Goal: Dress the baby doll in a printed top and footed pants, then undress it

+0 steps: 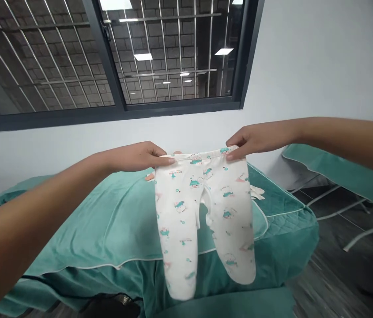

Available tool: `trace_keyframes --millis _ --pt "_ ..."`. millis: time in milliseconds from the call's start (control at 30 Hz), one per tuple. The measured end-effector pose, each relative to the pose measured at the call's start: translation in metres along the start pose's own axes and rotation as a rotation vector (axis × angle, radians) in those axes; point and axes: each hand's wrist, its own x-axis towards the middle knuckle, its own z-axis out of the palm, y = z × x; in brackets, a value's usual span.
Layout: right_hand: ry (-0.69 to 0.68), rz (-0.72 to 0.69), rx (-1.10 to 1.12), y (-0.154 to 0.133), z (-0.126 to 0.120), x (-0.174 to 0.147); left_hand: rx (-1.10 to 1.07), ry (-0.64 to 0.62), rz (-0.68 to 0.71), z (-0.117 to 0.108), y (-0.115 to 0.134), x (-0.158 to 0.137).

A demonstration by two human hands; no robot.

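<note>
A pair of white baby pants [181,207] with small teal and pink prints hangs upright in front of me, its footed legs pointing down. My left hand [143,157] pinches the waistband at its left corner, thumb in front. At the right end of the same waistband, my right hand [244,139] grips the cloth between thumb and fingers. Behind the pants, a small piece of white cloth [257,192] shows on the bed to the right. Something skin-coloured [149,177] peeks out below my left hand; the pants hide most of it.
A bed with a teal velvet cover [113,212] stretches across below the pants. To the right stands a teal-covered folding bed [345,176] on metal legs [368,234]. A barred window [173,53] with a dark frame is set in the white wall [312,62].
</note>
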Motion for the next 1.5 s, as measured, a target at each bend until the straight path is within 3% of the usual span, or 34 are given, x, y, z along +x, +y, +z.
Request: trace_keyframes --millis 67,100,267,333,433,500,600,733,833,900,933,967,1067,1100,1133,1167,1233,1300,1333,1400,1433,1500 --pt "-0.105 0.018 0.065 0.001 0.005 0.006 0.025 -0.101 -0.004 0.006 0.0 0.003" --pt "-0.086 0.004 0.127 -0.003 0.008 0.009 0.019 -0.125 0.005 0.01 0.003 0.004" --pt "0.098 -0.159 0.457 -0.047 0.028 0.028 -0.223 0.167 0.172 0.033 0.025 0.015" --pt "0.175 -0.222 0.478 -0.063 0.035 0.039 -0.338 0.239 0.225 0.038 0.031 0.018" --pt "0.43 -0.239 0.459 -0.076 0.043 0.062 -0.448 0.34 0.261 0.045 0.026 0.022" --pt "0.553 -0.202 0.493 -0.078 0.048 0.079 -0.437 0.443 0.268 0.057 0.011 0.024" --pt "0.564 -0.197 0.728 -0.073 0.06 0.109 -0.309 0.538 0.168 0.088 -0.026 0.023" --pt "0.563 -0.178 1.127 -0.045 0.095 0.154 -0.19 0.358 -0.075 0.13 -0.079 0.013" --pt "0.568 0.023 1.216 -0.013 0.137 0.175 -0.134 0.58 -0.004 0.14 -0.103 0.005" --pt "0.406 0.189 1.15 0.003 0.166 0.174 -0.155 0.691 0.004 0.136 -0.111 0.003" --pt "0.27 0.248 1.077 0.008 0.179 0.17 -0.185 0.702 -0.04 0.133 -0.114 0.004" --pt "0.038 0.246 0.985 0.01 0.189 0.164 -0.218 0.696 -0.103 0.129 -0.118 0.006" --pt "-0.708 0.055 0.71 0.011 0.202 0.148 -0.238 0.667 -0.326 0.121 -0.137 0.018" --pt "-0.843 0.011 0.618 0.012 0.203 0.146 -0.211 0.638 -0.403 0.121 -0.148 0.023" --pt "-0.886 -0.011 0.541 0.014 0.203 0.147 -0.182 0.584 -0.485 0.124 -0.16 0.027" --pt "-0.834 -0.004 0.484 0.017 0.203 0.149 -0.156 0.511 -0.561 0.13 -0.172 0.031" --pt "-0.592 0.037 0.442 0.032 0.206 0.161 -0.181 0.371 -0.661 0.146 -0.197 0.036" --pt "-0.254 0.087 0.434 0.056 0.212 0.179 -0.278 0.18 -0.627 0.167 -0.214 0.037" --pt "-0.074 0.099 0.417 0.071 0.216 0.189 -0.297 0.143 -0.596 0.177 -0.219 0.037" --pt "0.326 0.096 0.321 0.105 0.225 0.212 -0.244 0.155 -0.555 0.19 -0.222 0.038" --pt "0.437 0.099 0.286 0.123 0.229 0.225 -0.18 0.212 -0.525 0.193 -0.221 0.039" --pt "0.486 0.183 0.27 0.158 0.235 0.25 -0.084 0.317 -0.44 0.194 -0.218 0.046"
